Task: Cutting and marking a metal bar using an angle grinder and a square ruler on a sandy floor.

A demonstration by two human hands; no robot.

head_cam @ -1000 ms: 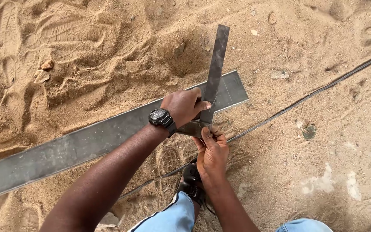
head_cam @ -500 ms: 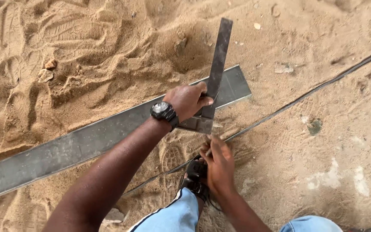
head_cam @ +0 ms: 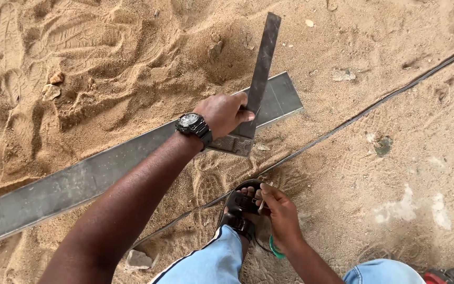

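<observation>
Left hand (head_cam: 226, 113) has its grip clamped on the steel try square (head_cam: 258, 79) at frame centre, its blade running to the upper right across the flat metal bar (head_cam: 95, 176) lying on sand. Right hand (head_cam: 282, 210), low centre by the sandalled foot (head_cam: 243, 202), pinches a small thin item, cannot tell what. Square looks stiff, heavy-ish, hard-edged; best held at the stock corner. 0 containers in view.

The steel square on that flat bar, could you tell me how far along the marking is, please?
Done: the L-shaped steel square lies across the long grey flat metal bar. In hand: the left hand presses it down; the right hand holds a small marker by the sandalled foot. Left: no line visible yet.
</observation>
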